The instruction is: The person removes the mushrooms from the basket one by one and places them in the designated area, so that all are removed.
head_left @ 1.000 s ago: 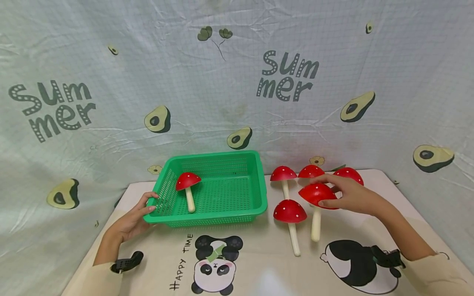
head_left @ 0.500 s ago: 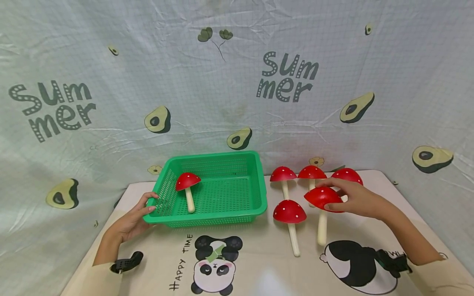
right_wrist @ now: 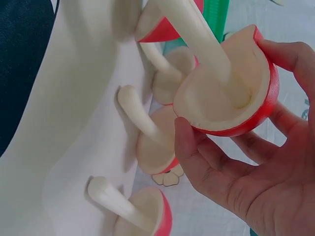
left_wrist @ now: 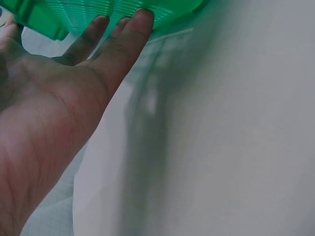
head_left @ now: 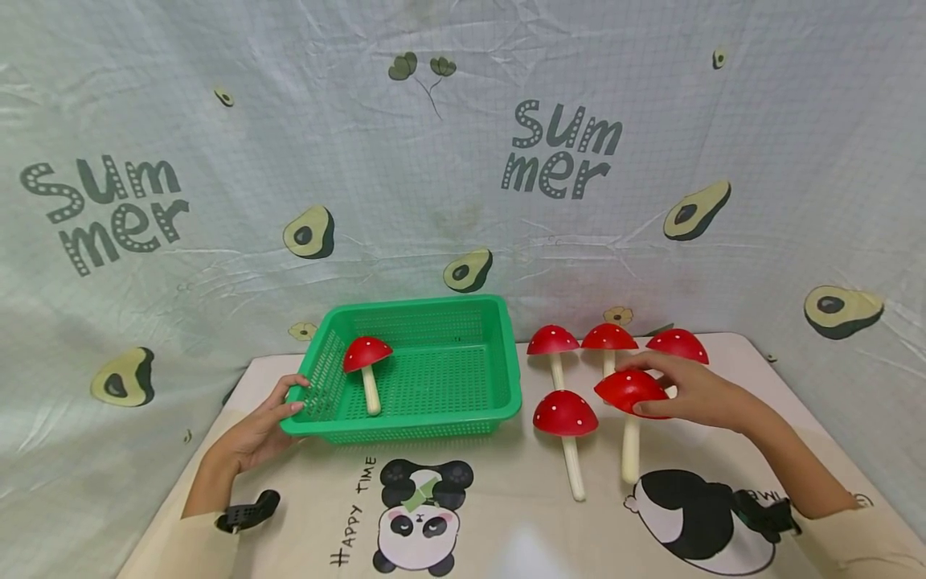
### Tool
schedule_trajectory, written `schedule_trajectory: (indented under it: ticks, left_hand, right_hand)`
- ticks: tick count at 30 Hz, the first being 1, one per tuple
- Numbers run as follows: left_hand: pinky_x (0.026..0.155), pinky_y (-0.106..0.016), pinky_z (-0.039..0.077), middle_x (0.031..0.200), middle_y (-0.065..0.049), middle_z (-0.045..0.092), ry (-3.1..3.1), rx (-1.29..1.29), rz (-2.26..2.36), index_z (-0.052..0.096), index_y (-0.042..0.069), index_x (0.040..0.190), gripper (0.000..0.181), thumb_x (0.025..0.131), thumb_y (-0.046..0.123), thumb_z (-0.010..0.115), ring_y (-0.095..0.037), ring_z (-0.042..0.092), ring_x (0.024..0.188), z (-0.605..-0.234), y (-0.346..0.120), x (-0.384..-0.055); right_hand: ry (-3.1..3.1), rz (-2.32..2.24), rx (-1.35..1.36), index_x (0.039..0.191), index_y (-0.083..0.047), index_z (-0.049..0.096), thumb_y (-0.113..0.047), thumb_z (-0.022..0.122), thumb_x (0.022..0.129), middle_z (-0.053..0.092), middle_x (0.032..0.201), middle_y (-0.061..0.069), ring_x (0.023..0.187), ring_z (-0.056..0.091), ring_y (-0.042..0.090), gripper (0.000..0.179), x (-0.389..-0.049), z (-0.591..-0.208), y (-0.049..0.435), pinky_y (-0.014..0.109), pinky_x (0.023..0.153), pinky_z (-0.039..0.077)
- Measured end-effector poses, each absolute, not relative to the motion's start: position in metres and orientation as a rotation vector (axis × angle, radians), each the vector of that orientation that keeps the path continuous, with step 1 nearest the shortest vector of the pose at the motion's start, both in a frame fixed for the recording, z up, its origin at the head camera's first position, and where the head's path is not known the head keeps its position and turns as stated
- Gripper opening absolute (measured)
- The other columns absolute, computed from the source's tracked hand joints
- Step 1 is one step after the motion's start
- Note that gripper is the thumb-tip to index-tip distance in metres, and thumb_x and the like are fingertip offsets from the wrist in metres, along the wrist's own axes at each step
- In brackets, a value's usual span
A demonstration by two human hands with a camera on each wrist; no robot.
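My left hand [head_left: 256, 434] holds the near left corner of a green plastic basket [head_left: 434, 423], thumb and fingertips at the rim. From the left wrist, several fingers [left_wrist: 123, 44] reach toward the basket's perforated side [left_wrist: 74, 12]. Inside the basket leans one toy mushroom [head_left: 367, 355] with a white-dotted red cap and pale stem. On the right, my right hand [head_left: 698, 392] pinches another toy mushroom [head_left: 628, 391] by its cap, stem pointing down. Its hollow cap [right_wrist: 266, 105] looks squeezed out of round between thumb and fingers in the right wrist view.
More toy mushrooms lie around the right hand: one in front [head_left: 566, 414], one behind it [head_left: 554, 341], one at the back [head_left: 609, 336] and one at the far right [head_left: 678, 345]. A patterned cloth [head_left: 463, 161] hangs behind the table. A panda print [head_left: 419, 527] decorates the tabletop.
My right hand has moved slightly right and down with its mushroom, mostly during the first half second. The left hand and the basket have stayed put.
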State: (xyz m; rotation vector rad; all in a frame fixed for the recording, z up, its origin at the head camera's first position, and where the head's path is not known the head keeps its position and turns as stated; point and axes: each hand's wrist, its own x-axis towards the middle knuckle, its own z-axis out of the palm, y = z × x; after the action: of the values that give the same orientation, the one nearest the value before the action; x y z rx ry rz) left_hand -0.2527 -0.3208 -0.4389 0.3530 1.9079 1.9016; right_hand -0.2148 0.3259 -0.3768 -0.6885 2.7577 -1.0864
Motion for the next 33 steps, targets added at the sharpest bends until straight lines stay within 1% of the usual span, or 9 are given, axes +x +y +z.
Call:
schedule_trajectory:
  ticks: [7,15,17,25,33]
  left_hand:
    - [0.093,-0.035,0.048,0.152,-0.02,-0.001,1.888,0.358,1.912,0.037,0.04,0.126,0.032,0.109,0.014,0.041,-0.018,0.05,0.115,-0.4367,-0.3204,-0.2528]
    - [0.093,-0.035,0.048,0.152,-0.021,0.001,1.909,0.353,1.904,0.036,0.041,0.126,0.032,0.109,0.014,0.04,-0.018,0.051,0.115,-0.4366,-0.3204,-0.2534]
    - [0.094,-0.035,0.048,0.151,-0.021,0.001,1.901,0.366,1.904,0.036,0.041,0.126,0.032,0.109,0.014,0.04,-0.018,0.051,0.115,-0.4368,-0.3203,-0.2535]
    - [0.094,-0.035,0.048,0.151,-0.019,0.002,1.894,0.363,1.913,0.037,0.04,0.126,0.032,0.109,0.014,0.041,-0.017,0.052,0.115,-0.4384,-0.3206,-0.2547]
    - [0.093,-0.035,0.048,0.151,-0.02,0.004,1.91,0.33,1.915,0.037,0.041,0.125,0.032,0.109,0.014,0.042,-0.017,0.053,0.114,-0.4383,-0.3194,-0.2525]
  right_hand:
    - [2.763,-1.094,-0.695,0.133,-0.012,0.059,-0.024,0.084,0.082,0.059,0.13,0.012,0.115,0.054,0.032,0.058,-0.214,-0.3783,0.3276,0.029,0.075,0.057]
    - [2.77,-1.061,-0.731,0.133,-0.011,0.06,-0.023,0.084,0.082,0.059,0.13,0.013,0.116,0.053,0.032,0.058,-0.2142,-0.3794,0.3294,0.028,0.074,0.056]
    - [2.777,-1.053,-0.724,0.133,-0.012,0.06,-0.024,0.085,0.081,0.059,0.129,0.012,0.116,0.053,0.032,0.059,-0.2146,-0.3804,0.33,0.028,0.074,0.056]
    - [2.774,-1.042,-0.735,0.13,-0.017,0.062,-0.024,0.086,0.078,0.058,0.128,0.011,0.117,0.052,0.035,0.058,-0.2141,-0.3842,0.3318,0.032,0.075,0.057]
    - [2.749,-1.026,-0.726,0.131,-0.015,0.061,-0.026,0.084,0.08,0.058,0.13,0.013,0.123,0.048,0.041,0.057,-0.2135,-0.3859,0.3333,0.027,0.074,0.055]
